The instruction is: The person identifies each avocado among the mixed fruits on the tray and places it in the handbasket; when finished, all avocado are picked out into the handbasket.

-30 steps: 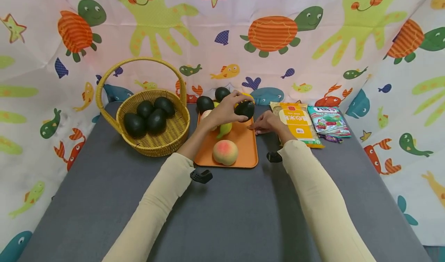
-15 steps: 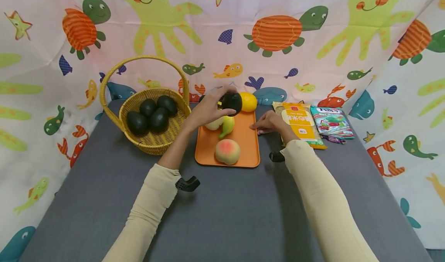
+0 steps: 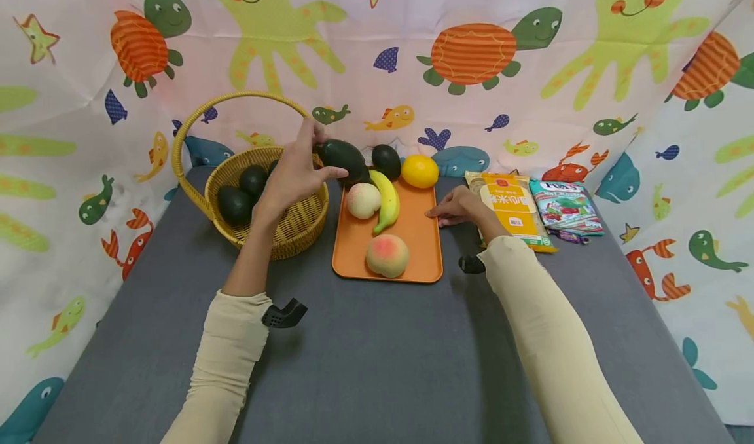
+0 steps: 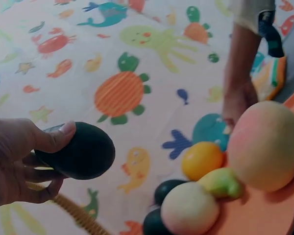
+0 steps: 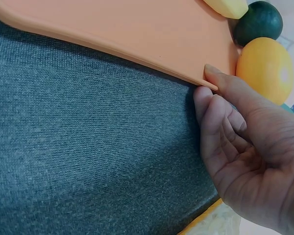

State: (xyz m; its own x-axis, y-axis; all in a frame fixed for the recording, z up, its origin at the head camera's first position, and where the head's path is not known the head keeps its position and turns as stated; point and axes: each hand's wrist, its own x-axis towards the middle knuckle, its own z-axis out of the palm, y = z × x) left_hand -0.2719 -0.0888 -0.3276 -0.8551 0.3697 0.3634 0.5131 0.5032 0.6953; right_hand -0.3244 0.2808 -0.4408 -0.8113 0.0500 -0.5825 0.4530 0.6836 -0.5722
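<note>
My left hand [image 3: 294,175] grips a dark avocado [image 4: 85,151] in the air, between the wicker basket [image 3: 303,238] and the orange tray [image 3: 418,260]. In the head view the hand overlaps the basket's right side. Several avocados [image 3: 234,205] lie in the basket, partly hidden by that hand. My right hand [image 5: 255,142] pinches the tray's right rim, thumb on top and fingers beneath. On the tray lie a large peach [image 3: 387,256], a smaller pale peach [image 3: 362,202], a banana [image 3: 389,198], a lemon [image 3: 419,171] and a dark avocado [image 3: 386,161] at the back.
Right of the tray lie a yellow food packet [image 3: 509,208] and a green candy bag [image 3: 565,207], with a small purple wrapped sweet [image 3: 568,237] in front. The basket's tall handle [image 3: 247,95] arches upward. A patterned cloth [image 3: 377,51] hangs behind the grey table [image 3: 377,352].
My left hand has carried the avocado leftward from above the tray's back right to beside the basket, uncovering the lemon and banana. The right hand stays on the tray rim.
</note>
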